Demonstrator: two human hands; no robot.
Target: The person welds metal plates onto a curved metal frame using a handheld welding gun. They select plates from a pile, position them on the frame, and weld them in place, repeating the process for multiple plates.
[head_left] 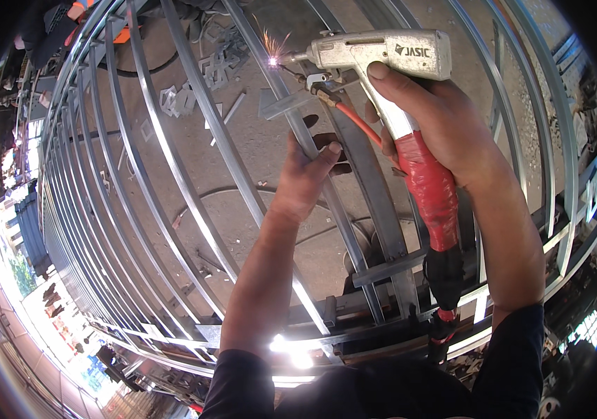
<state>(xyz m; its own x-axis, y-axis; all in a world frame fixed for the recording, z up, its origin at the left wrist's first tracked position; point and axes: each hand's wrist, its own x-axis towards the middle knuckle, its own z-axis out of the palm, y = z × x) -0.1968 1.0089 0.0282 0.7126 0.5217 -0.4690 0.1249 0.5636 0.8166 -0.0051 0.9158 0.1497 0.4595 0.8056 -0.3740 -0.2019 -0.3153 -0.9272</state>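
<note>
A silver welding gun (396, 56) with a red-wrapped lower handle (427, 192) is held in my right hand (445, 115), which is closed round its grip with the thumb on the side. The gun's nozzle points left, and bright sparks (273, 59) fly where its tip meets a long metal bar (344, 223). My left hand (302, 174) is wrapped round that same bar, below the sparks. Between hand and sparks, a short flat metal strip (288, 105) lies across the bar. An orange-red tube (358, 122) runs from the gun's front fitting toward my right hand.
Many parallel metal bars (165, 140) form a large frame around me, on the left and right. Cut metal plates (218, 59) lie on the concrete floor beneath. A dark cable (228, 190) curves across the floor. A short crosspiece (389, 269) spans bars near my body.
</note>
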